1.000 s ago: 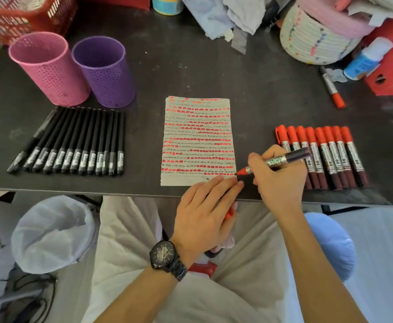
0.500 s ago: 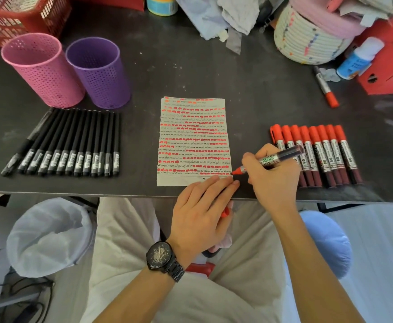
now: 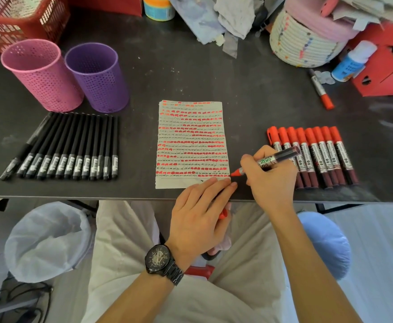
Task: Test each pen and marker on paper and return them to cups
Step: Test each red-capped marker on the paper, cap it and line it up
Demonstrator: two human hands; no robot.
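My right hand (image 3: pixel 270 180) grips an uncapped red marker (image 3: pixel 272 159), its tip touching the right edge of the paper (image 3: pixel 191 145) at the lowest red row. The sheet is filled with rows of red dashes and black scribbles. My left hand (image 3: pixel 198 213) presses straight fingers on the paper's lower right corner, and a red cap (image 3: pixel 223 215) shows tucked under its thumb side. A row of several capped red markers (image 3: pixel 316 155) lies to the right, several black pens (image 3: pixel 67 148) to the left. The pink cup (image 3: pixel 39 73) and the purple cup (image 3: pixel 97 75) stand behind the pens.
A lone red marker (image 3: pixel 320 89) lies at the back right near a blue and white bottle (image 3: pixel 351 61), a woven basket (image 3: pixel 305 40) and a red box (image 3: pixel 386 73). A red crate (image 3: pixel 16 19) sits back left. The table edge (image 3: pixel 74 197) runs just before my lap.
The marker tip has crept slightly left to the paper's right edge. My left hand stays pressed on the corner.
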